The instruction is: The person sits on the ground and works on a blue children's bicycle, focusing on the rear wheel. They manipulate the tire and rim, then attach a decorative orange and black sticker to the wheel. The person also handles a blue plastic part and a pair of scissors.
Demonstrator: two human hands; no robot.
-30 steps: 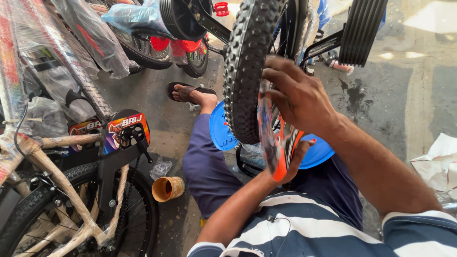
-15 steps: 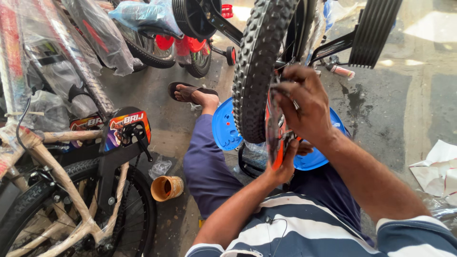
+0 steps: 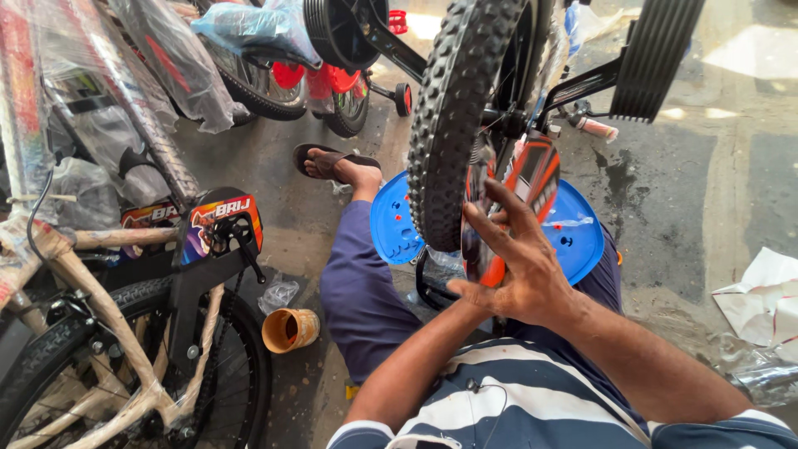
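A small bicycle stands upside down in front of me, its knobby black tyre (image 3: 453,116) upright in the middle. An orange and black chain guard (image 3: 532,170) runs beside the tyre. My right hand (image 3: 522,266) lies on the lower part of the guard, fingers spread flat and thumb at its lower edge. My left forearm (image 3: 416,366) reaches up under that hand; the left hand itself is hidden behind it and the guard. A wide black training wheel (image 3: 657,54) sticks out at the upper right.
A blue round plastic piece (image 3: 389,224) sits behind the wheel above my lap. My sandalled foot (image 3: 332,166) is stretched forward. A wrapped beige bicycle (image 3: 91,274) crowds the left, an orange cup (image 3: 291,329) lies beside it, and crumpled paper (image 3: 765,299) lies right.
My right hand has slid down from the top of the guard and tyre and spread its fingers flat. The left fingers, seen earlier at the guard's lower end, are now covered.
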